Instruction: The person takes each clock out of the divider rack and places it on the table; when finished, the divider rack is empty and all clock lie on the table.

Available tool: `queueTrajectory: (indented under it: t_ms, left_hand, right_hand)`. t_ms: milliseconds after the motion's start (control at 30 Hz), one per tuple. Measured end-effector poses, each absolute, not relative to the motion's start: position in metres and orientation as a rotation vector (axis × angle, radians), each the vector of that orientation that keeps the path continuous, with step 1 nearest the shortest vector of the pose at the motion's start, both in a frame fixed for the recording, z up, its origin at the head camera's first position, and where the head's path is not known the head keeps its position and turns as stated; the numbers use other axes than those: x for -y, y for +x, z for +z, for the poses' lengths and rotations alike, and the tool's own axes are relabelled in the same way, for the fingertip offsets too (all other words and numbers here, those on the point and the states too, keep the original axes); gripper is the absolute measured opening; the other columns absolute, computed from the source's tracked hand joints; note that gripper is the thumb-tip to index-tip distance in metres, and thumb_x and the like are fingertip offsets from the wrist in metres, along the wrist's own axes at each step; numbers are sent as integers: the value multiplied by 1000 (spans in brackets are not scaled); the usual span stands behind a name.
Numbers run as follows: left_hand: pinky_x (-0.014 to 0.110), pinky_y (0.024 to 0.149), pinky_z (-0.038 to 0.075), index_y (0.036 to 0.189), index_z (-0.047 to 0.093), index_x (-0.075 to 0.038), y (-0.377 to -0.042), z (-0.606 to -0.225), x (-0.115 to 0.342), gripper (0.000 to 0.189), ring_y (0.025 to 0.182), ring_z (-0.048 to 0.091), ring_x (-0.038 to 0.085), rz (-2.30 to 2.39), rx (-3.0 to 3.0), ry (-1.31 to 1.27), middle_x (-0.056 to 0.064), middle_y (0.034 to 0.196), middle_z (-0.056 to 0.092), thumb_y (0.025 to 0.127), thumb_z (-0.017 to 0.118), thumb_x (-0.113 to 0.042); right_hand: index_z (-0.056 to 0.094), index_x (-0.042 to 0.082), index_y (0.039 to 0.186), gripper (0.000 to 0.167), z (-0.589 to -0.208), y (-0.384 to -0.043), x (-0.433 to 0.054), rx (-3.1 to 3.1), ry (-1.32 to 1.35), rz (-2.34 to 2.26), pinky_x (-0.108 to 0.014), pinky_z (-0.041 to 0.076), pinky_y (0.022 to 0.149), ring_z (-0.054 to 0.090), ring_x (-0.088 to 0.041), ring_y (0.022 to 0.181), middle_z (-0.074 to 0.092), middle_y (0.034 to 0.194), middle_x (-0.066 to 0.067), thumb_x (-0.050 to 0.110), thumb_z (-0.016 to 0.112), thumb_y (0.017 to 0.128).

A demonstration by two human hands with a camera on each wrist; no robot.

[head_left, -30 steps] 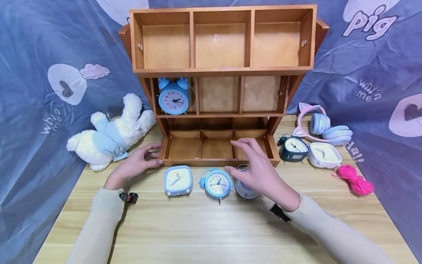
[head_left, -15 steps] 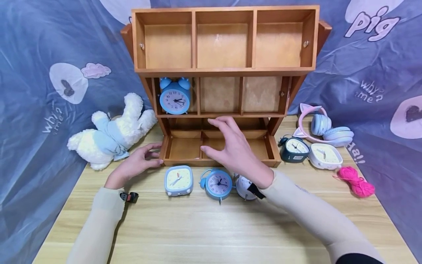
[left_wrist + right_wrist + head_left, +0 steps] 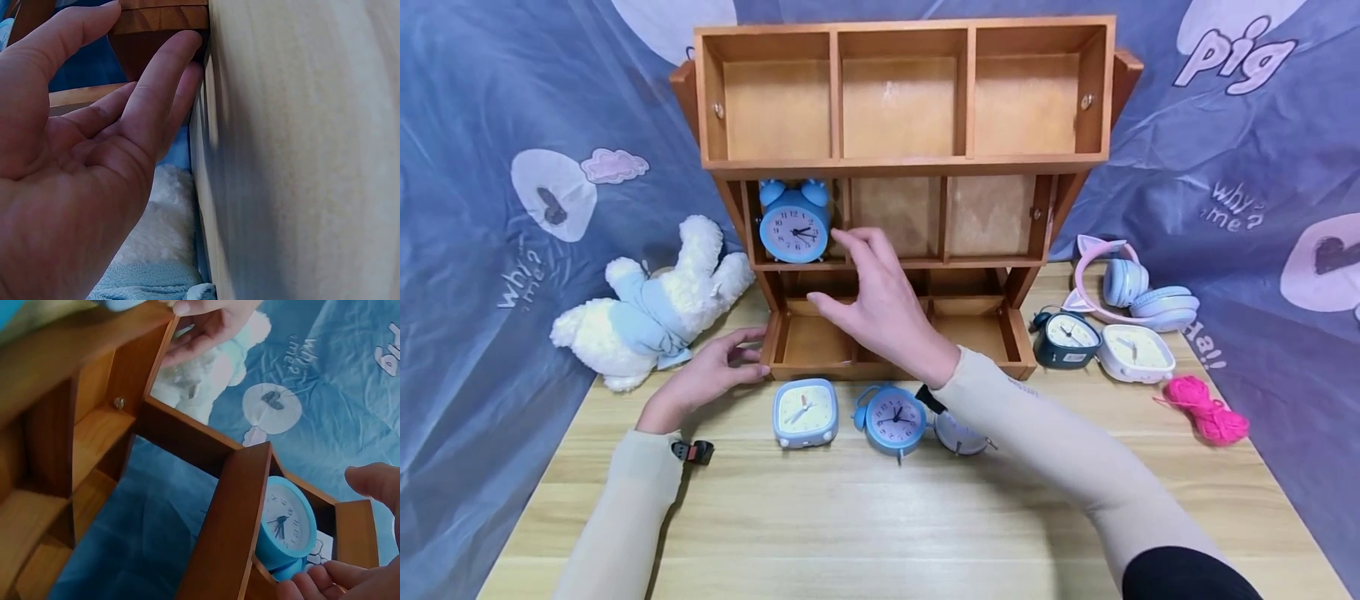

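Observation:
In the head view, my right hand (image 3: 887,308) reaches across the wooden shelf, thumb and fingers spread. Its fingertips are just right of the light-blue twin-bell alarm clock (image 3: 795,229), which stands in the left middle-tier compartment. The right wrist view shows that clock (image 3: 286,522) near my curled lower fingers; I cannot tell whether they touch. My left hand (image 3: 711,377) rests at the lower left corner of the wooden shelf (image 3: 808,369), thumb and fingertips touching the wood. A square blue clock (image 3: 806,412), a round blue clock (image 3: 896,419) and a partly hidden round clock (image 3: 958,435) stand in front.
A white plush toy (image 3: 651,308) lies left of the shelf. On the right are a dark green clock (image 3: 1067,340), a white clock (image 3: 1137,352), cat-ear headphones (image 3: 1131,287) and pink yarn (image 3: 1206,408). The upper tier (image 3: 902,162) overhangs the middle one.
My right hand has moved left and up, from above the round clocks to beside the clock in the middle tier. My left hand has stayed at the shelf corner.

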State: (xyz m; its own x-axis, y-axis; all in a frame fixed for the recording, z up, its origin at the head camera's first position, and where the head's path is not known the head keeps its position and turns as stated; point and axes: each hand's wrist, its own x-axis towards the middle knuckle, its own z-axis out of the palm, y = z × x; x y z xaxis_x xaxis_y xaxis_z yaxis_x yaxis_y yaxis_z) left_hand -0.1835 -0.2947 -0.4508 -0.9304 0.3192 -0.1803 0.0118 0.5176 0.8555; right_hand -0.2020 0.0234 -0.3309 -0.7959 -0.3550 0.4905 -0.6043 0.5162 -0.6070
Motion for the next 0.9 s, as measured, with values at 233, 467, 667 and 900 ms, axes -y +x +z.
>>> queueTrajectory:
  t_ms: [233, 467, 667, 900]
  left_hand:
    - [17, 93, 60, 170, 37, 4, -184, -451, 296, 78, 136, 69, 46, 1386, -2448, 281, 34, 146, 69, 106, 77, -14]
    - [16, 94, 59, 171, 37, 3, -184, -453, 296, 77, 138, 68, 46, 1400, -2429, 280, 33, 148, 68, 107, 76, -15]
    - [17, 94, 59, 170, 39, 2, -185, -453, 297, 76, 138, 68, 45, 1388, -2443, 287, 32, 149, 68, 107, 77, -17]
    - [17, 95, 58, 170, 40, 1, -184, -452, 298, 75, 140, 67, 45, 1383, -2446, 291, 30, 150, 68, 107, 76, -18]
  right_hand:
    - [53, -2, 160, 81, -326, -221, 2, 2337, 809, 1067, -43, 47, 124, 52, -34, 143, 53, 152, -19, 31, 90, 97]
    - [57, -1, 156, 82, -329, -232, 32, 2208, 709, 873, -48, 49, 116, 56, -36, 136, 57, 150, -20, 39, 92, 93]
    - [59, 2, 154, 85, -336, -239, 56, 2142, 572, 733, -46, 53, 109, 58, -35, 137, 60, 149, -18, 44, 94, 89]
    - [59, 3, 152, 85, -347, -247, 74, 2107, 459, 575, -45, 55, 110, 60, -34, 137, 62, 149, -16, 50, 92, 90]
